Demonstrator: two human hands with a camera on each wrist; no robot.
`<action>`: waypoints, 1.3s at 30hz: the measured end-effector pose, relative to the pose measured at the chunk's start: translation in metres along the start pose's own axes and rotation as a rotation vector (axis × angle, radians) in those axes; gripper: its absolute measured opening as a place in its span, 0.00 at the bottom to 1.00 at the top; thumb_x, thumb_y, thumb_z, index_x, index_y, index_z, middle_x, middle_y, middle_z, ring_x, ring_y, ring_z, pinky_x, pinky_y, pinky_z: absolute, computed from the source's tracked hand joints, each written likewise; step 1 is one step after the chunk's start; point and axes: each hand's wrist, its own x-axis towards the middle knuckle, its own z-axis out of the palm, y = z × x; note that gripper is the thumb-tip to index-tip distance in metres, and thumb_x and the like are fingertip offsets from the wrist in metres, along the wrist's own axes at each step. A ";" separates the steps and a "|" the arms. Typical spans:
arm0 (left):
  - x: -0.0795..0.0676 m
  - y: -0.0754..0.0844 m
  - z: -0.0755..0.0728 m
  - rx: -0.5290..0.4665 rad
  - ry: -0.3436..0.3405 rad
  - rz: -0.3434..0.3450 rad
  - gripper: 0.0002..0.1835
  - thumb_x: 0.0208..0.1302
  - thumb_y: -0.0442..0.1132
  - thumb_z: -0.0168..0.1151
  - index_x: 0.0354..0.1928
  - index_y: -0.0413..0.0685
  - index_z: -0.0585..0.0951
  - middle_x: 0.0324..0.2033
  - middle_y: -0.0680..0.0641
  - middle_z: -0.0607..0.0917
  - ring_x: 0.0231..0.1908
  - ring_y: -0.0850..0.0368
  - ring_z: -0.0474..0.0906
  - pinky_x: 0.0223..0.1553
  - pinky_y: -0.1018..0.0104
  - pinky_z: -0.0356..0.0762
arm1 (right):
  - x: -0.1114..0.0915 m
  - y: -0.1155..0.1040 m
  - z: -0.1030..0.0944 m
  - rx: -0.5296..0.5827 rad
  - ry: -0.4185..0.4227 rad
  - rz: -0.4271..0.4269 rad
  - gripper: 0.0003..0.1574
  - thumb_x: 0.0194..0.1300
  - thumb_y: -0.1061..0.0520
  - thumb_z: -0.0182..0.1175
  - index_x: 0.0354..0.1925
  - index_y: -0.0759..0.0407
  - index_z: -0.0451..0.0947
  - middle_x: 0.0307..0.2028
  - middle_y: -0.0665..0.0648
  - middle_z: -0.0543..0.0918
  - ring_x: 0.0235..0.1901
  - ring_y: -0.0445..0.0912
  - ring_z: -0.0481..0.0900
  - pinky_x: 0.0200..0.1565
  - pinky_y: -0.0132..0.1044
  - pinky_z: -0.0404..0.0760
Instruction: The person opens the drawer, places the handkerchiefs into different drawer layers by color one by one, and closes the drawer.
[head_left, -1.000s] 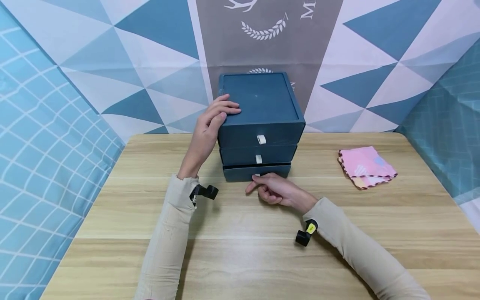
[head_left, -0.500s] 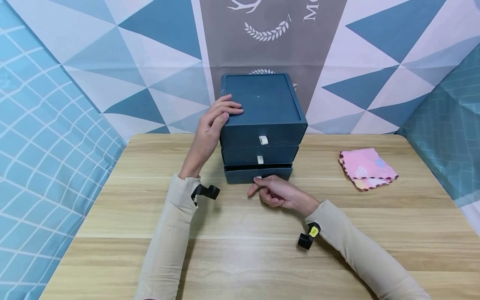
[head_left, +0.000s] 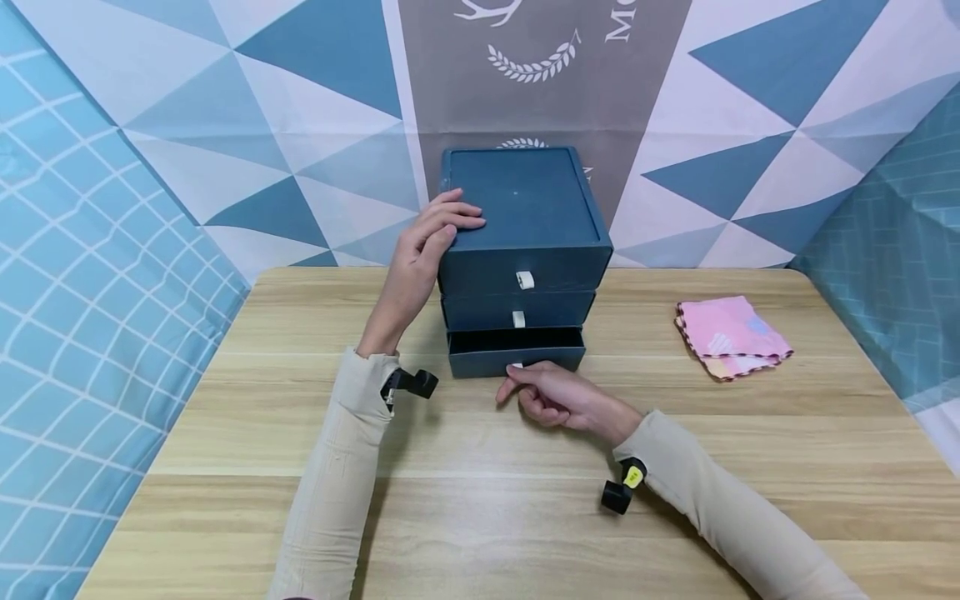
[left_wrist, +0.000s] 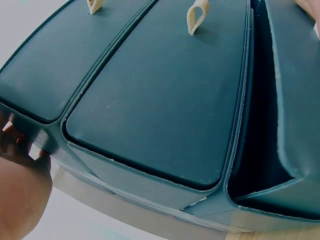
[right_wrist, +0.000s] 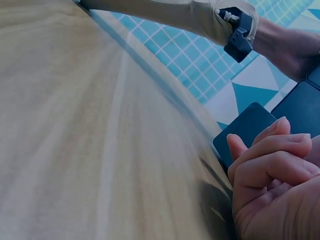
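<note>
A dark blue three-drawer box (head_left: 525,200) stands at the back middle of the table, each drawer with a pale loop tab. My left hand (head_left: 420,246) rests on its top left edge, fingers flat on the lid and thumb at the front corner. My right hand (head_left: 555,396) pinches the pull tab (head_left: 516,365) of the bottom drawer (head_left: 480,364) between thumb and index finger, the other fingers curled. That drawer is partly drawn out, with a dark gap behind its front in the left wrist view. The upper two drawers are closed.
A folded pink cloth (head_left: 731,333) lies on the wooden table (head_left: 480,517) to the right of the box. A patterned backdrop (head_left: 300,125) rises behind the table's rear edge, and blue tiled-print sheets hang at both sides.
The bottom drawer has slid out toward me, widening from a thin slit to a visible opening. My right hand has moved back with it; the left hand stays on the box.
</note>
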 end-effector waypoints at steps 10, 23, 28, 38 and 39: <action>0.000 0.000 0.000 -0.003 0.005 0.007 0.18 0.76 0.30 0.42 0.52 0.27 0.81 0.57 0.32 0.77 0.73 0.44 0.57 0.74 0.63 0.50 | -0.008 0.005 0.007 -0.015 -0.002 -0.020 0.28 0.81 0.47 0.42 0.44 0.69 0.79 0.12 0.50 0.62 0.07 0.36 0.56 0.09 0.27 0.53; 0.000 0.000 0.000 0.000 0.005 -0.003 0.19 0.77 0.30 0.42 0.52 0.27 0.81 0.57 0.32 0.77 0.73 0.45 0.57 0.74 0.63 0.50 | -0.014 0.012 0.013 -0.006 -0.007 -0.009 0.28 0.81 0.46 0.42 0.43 0.67 0.79 0.12 0.49 0.64 0.07 0.35 0.58 0.09 0.27 0.55; 0.000 0.000 0.000 0.001 0.005 -0.004 0.19 0.77 0.30 0.42 0.52 0.27 0.81 0.57 0.32 0.77 0.73 0.44 0.57 0.74 0.63 0.50 | -0.017 0.015 0.015 0.008 -0.016 0.000 0.28 0.80 0.45 0.43 0.43 0.66 0.79 0.12 0.49 0.64 0.07 0.36 0.58 0.09 0.27 0.55; 0.000 0.000 0.000 0.002 0.001 -0.001 0.19 0.77 0.30 0.42 0.52 0.27 0.81 0.57 0.32 0.78 0.73 0.45 0.57 0.74 0.63 0.51 | -0.024 0.021 0.019 0.031 -0.026 0.016 0.29 0.79 0.44 0.44 0.45 0.68 0.78 0.13 0.49 0.65 0.07 0.36 0.59 0.10 0.27 0.56; 0.000 0.000 0.000 0.004 0.001 0.001 0.19 0.77 0.30 0.42 0.52 0.27 0.81 0.57 0.32 0.78 0.73 0.45 0.57 0.74 0.63 0.51 | -0.025 0.022 0.020 0.032 -0.032 0.018 0.30 0.80 0.44 0.44 0.45 0.68 0.78 0.13 0.49 0.65 0.07 0.36 0.59 0.10 0.27 0.57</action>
